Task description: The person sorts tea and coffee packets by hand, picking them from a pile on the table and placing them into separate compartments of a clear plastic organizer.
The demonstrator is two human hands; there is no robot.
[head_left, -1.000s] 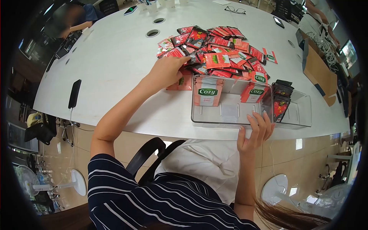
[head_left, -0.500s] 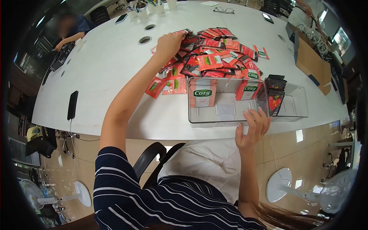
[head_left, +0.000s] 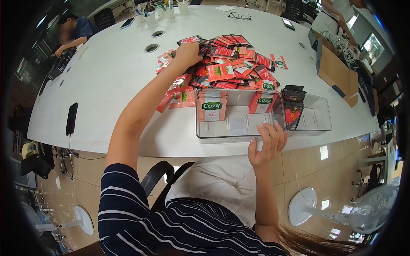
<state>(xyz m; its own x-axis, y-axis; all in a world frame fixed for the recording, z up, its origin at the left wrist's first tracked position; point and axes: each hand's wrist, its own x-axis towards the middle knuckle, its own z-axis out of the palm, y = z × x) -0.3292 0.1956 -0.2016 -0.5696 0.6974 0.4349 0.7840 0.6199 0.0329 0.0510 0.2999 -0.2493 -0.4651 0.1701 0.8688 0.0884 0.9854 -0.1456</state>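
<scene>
My left hand (head_left: 188,56) reaches into the far left part of a pile of red, pink and black sachets (head_left: 221,72); its fingertips are hidden among them, so their grip does not show. A clear plastic bin (head_left: 222,137) stands in front of the pile. Inside it, a stack of pink Cozy sachets (head_left: 212,106) stands upright at the left, and redder Cozy sachets (head_left: 262,102) stand near the right end. Fingers spread, my right hand (head_left: 267,145) rests at the bin's front right edge, holding nothing. A second clear bin (head_left: 318,123) on the right contains black-and-red sachets (head_left: 293,112).
A phone (head_left: 71,118) with a cable lies at the left. Eyeglasses (head_left: 239,16), another phone (head_left: 288,24) and cups of pens (head_left: 164,13) are at the back. An opened cardboard box (head_left: 337,74) stands at the right. Two other people are beyond the table.
The whole view has shifted, so the table appears further left. My left hand has dipped slightly lower into the pile. The right hand stays at the bin's edge.
</scene>
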